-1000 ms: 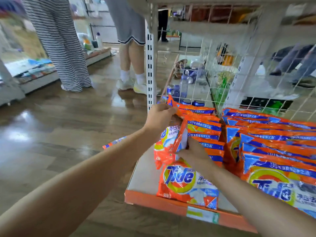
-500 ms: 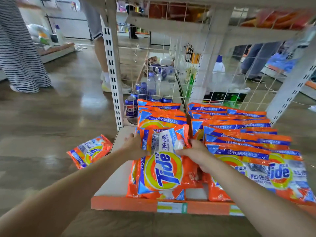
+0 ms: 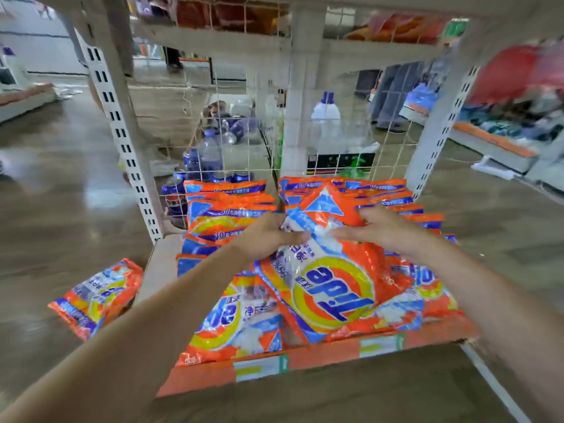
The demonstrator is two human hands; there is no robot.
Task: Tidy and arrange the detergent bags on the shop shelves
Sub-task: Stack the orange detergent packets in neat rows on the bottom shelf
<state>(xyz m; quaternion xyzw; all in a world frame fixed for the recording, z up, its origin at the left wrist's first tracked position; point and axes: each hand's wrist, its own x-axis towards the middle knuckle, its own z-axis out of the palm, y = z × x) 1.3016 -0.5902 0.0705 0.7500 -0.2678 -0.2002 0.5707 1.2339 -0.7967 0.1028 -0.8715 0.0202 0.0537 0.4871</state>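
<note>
Orange detergent bags lie in two overlapping rows on the low shelf (image 3: 158, 264). My left hand (image 3: 268, 236) and my right hand (image 3: 378, 227) both grip the upper edge of one detergent bag (image 3: 332, 294), which hangs tilted above the middle of the shelf, its logo turned sideways. Under it a front bag of the left row (image 3: 235, 325) lies flat by the shelf edge. The right row (image 3: 366, 193) is stacked behind my right hand. A stray bag (image 3: 97, 294) lies on the floor left of the shelf.
White slotted uprights (image 3: 122, 138) and a wire mesh back (image 3: 238, 141) frame the shelf. Bottles and blue cans (image 3: 210, 160) stand behind the mesh. An upper shelf board (image 3: 274, 47) hangs overhead. A person's legs (image 3: 393, 96) show at the back right.
The bag in my hands has risen off the left row and shifted right toward the middle, turning sideways. The view has swung right, and both hands sit higher and closer together.
</note>
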